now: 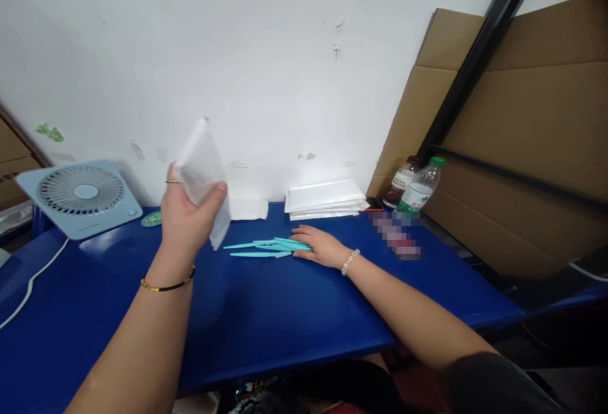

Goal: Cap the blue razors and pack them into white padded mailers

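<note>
My left hand (190,211) is raised above the table, its thumb and fingers pinching a translucent white plastic bag (202,164). The bag stands upright and is slightly blurred. Low on the tabletop, my right hand (319,246) is closed over one end of a small bunch of slim turquoise eyebrow razors (268,246). Their narrow ends point left, and one lies a little apart from the others at the front. The ends under my right palm are hidden.
On the blue table (266,319), a stack of white sleeves (325,199) lies by the wall. A light-blue fan (85,195) with a white cable stands left. Two bottles (420,189) and a phone (374,205) are at the back right, beside cardboard (532,123).
</note>
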{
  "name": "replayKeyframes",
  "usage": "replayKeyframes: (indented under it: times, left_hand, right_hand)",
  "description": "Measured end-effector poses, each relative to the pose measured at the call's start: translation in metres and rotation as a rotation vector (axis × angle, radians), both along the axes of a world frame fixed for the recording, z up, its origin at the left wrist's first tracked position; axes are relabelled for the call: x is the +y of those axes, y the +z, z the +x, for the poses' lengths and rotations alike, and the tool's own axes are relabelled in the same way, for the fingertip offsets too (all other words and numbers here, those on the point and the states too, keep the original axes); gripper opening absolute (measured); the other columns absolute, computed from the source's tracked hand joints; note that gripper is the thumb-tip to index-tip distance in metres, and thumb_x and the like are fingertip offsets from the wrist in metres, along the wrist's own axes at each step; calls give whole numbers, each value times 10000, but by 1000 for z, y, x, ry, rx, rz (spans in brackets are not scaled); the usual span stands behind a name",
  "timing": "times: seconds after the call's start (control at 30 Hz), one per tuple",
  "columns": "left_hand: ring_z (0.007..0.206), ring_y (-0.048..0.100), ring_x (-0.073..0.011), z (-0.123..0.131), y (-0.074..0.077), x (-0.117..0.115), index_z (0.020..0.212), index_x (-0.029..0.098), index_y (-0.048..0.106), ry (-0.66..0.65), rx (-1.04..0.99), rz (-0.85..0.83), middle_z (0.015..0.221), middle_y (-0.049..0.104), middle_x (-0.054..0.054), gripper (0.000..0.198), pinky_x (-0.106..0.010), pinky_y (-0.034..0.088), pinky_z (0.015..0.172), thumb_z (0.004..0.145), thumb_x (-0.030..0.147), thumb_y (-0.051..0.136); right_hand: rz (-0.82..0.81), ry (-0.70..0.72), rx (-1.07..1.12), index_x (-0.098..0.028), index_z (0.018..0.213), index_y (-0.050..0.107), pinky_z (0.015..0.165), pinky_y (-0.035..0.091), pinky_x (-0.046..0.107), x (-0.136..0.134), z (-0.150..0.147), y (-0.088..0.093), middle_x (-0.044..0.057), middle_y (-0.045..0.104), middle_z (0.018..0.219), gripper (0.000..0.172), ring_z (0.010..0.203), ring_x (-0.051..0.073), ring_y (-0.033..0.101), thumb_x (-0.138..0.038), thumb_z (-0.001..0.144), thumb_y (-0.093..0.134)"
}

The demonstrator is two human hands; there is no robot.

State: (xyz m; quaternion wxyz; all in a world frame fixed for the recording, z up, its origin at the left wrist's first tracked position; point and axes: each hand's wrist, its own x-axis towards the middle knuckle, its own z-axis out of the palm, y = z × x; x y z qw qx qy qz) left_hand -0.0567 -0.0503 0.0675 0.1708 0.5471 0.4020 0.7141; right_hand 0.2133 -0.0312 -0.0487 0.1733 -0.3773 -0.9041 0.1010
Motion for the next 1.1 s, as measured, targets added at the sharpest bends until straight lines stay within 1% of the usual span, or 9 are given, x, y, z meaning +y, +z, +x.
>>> replayKeyframes:
  times: [0.1,0.23,0.4,0.47,0.53,0.6,0.7,0.97,1.1]
  left_hand:
    - [1123,523,-296,-6,-11,13,1050,228,606,14,243,-199,1000,634,-44,560,-398,318,1063,535,246,823]
    - [1256,405,-364,-7,-44,39,936,244,647,41,342,-464,999,628,-82,464,-475,238,1092,503,194,805]
    - [1381,157,-409,-12,-74,53,1376,216,387,138,964,-637,1450,341,-189,933,-617,132,1066,560,480,752]
    - [1395,144,-375,-9,-75,51,1437,196,284,31,1178,-592,1512,238,-171,975,-565,169,1084,639,625,642]
    - [1398,199,-301,-1,-77,46,1436,189,300,-219,1275,-533,1521,246,-127,851,-451,204,1114,763,684,460]
    - [1405,206,-244,13,-81,40,1431,192,323,-470,1330,-539,1524,251,-91,759,-375,192,1133,849,678,286]
    - [1425,93,-255,36,-92,30,1449,169,289,-604,1381,-583,1538,171,-93,771,-397,118,1151,872,675,211]
    - [1424,116,-212,86,-95,8,1494,209,112,-784,1042,-628,1554,105,-28,747,-346,167,1154,895,644,211]
    - [1366,305,-224,86,-91,10,1452,185,276,-674,999,-523,1511,290,-75,699,-329,303,1094,888,597,321]
  right_hand:
    - [-17,37,-15,-240,1286,543,1092,334,375,-3,3,2,69,486,1384,456,1315,233,390,-477,905,462]
    - [-57,84,-25,-256,1319,515,1100,326,390,-9,9,2,57,458,1414,484,1347,235,347,-493,900,462]
    - [-83,121,-43,-251,1375,451,1115,297,405,-15,9,-1,67,390,1461,604,1376,256,291,-562,859,487]
    - [-77,121,-42,-244,1395,422,1130,261,425,-15,8,-1,80,378,1467,689,1375,275,289,-595,814,535]
    - [-65,100,-16,-241,1403,407,1132,245,446,-14,11,3,89,389,1459,718,1362,285,312,-599,799,554]
    - [-50,52,53,-240,1382,435,1111,290,431,-12,20,8,88,439,1424,598,1327,261,372,-534,865,500]
    - [-20,-58,148,-222,1277,547,1022,402,378,-5,41,15,89,569,1284,390,1195,216,509,-370,942,412]
    - [-28,-63,108,-207,1086,665,887,453,350,7,56,8,76,672,1031,255,977,203,586,-267,894,509]
    - [-23,-68,94,-200,1094,656,885,444,349,5,50,6,78,662,1038,261,986,205,564,-238,899,487]
